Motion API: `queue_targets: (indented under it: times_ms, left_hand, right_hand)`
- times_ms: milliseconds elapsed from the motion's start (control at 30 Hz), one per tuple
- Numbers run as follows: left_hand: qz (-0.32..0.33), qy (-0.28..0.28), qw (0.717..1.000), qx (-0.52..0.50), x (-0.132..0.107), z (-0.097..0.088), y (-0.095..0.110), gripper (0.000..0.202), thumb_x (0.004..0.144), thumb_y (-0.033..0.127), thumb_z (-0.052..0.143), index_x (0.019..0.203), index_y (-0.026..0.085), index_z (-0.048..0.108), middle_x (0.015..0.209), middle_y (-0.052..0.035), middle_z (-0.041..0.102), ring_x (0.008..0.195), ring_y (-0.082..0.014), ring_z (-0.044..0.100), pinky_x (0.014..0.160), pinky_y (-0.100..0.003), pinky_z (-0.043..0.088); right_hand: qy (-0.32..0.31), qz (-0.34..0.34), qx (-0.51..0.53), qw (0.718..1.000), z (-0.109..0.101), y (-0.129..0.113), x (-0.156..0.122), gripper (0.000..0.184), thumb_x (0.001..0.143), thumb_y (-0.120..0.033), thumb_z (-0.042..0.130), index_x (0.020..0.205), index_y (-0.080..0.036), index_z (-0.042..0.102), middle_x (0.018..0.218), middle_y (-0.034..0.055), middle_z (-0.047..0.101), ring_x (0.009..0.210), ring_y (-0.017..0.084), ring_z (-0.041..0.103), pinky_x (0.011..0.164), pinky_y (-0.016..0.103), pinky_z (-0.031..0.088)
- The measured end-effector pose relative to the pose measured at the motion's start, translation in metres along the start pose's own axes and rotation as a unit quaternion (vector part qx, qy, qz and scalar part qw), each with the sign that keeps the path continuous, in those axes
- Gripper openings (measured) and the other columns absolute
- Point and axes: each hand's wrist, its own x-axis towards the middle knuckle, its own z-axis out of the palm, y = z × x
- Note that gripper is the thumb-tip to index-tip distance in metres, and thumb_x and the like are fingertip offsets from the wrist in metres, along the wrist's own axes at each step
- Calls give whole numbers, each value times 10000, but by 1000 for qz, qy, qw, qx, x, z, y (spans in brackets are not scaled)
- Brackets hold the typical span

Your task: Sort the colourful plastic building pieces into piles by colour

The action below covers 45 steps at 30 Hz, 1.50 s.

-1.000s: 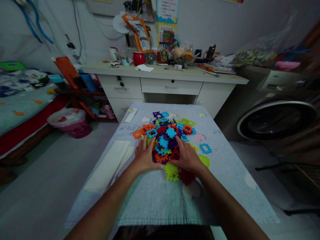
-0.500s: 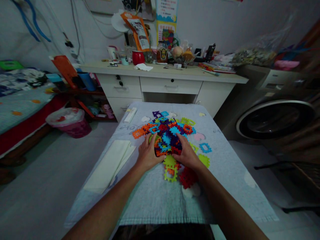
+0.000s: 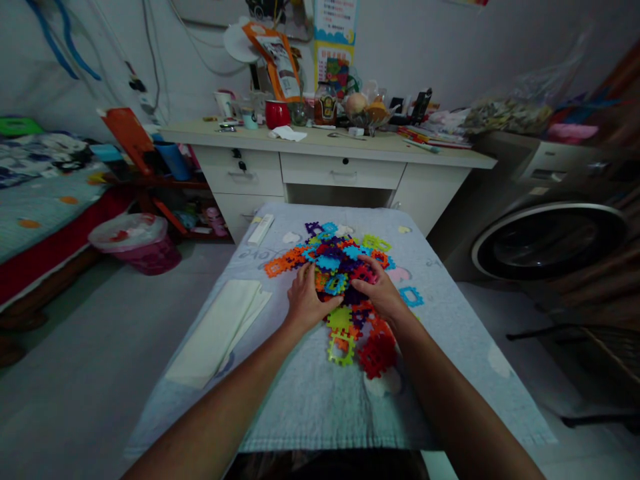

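A heap of colourful toothed plastic interlocking pieces lies on the cloth-covered table, in blue, purple, orange, red and green. My left hand is cupped against the heap's near left side, its thumb and fingers apart, touching pieces. On the right side, my right hand has a red interlocking piece between its thumb and fingers. Nearer to me lie a green square frame, a solid green piece and red pieces. A blue square frame lies apart on the right.
Folded white cloth or paper lies at the table's left, with a white oblong object beyond it. Behind stands a white desk carrying a red mug and jars. A washing machine stands right, a pink bin left.
The heap has shifted and spread under my hands, with more red and orange pieces showing at its near right. My right hand has moved slightly up and right; my left slightly right.
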Motion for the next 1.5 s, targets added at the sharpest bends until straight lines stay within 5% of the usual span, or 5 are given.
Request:
queue_targets:
  times_ms: [433,800,1000,1267,1500]
  left_hand:
    - [133,30,990,30,1,-20,-13,445,874,439,575,1257,215,536,1427,-125,411,1288,-291,466,1065,-438,422]
    - [-57,81,992,81,36,-32,-31,1040,578,674,754,1424,225,350,1519,-205,236,1397,-435,263,1088,-602,271]
    - [-49,89,994,34,47,-21,-44,649,821,509,596,1371,212,422,1363,-154,516,1291,-326,462,1069,-540,338]
    - [-29,165,986,23,52,-19,-60,341,914,337,424,1183,187,570,1206,-126,603,1199,-275,519,1055,-459,393]
    - [12,141,990,-4,47,-20,-59,377,912,462,463,1197,236,560,1272,-87,569,1258,-257,475,1085,-467,354]
  right_hand:
    - [28,-43,-75,996,57,-28,73,567,622,-424,785,1102,-217,566,872,-19,672,789,161,620,802,332,517]
    - [-50,-44,-287,956,67,-40,99,464,861,-504,560,1215,-206,583,1195,61,634,1077,181,595,964,313,447]
    - [-40,-59,-344,936,39,-53,127,265,856,-335,565,1042,-168,653,935,48,691,847,169,637,826,318,509]
    - [-74,-53,-580,809,24,-31,154,425,871,-401,584,1221,-162,620,1304,122,609,1203,241,550,1030,345,404]
    - [-87,17,-680,728,22,-32,141,490,888,-581,485,1093,-192,699,1144,155,695,1041,302,638,927,431,452]
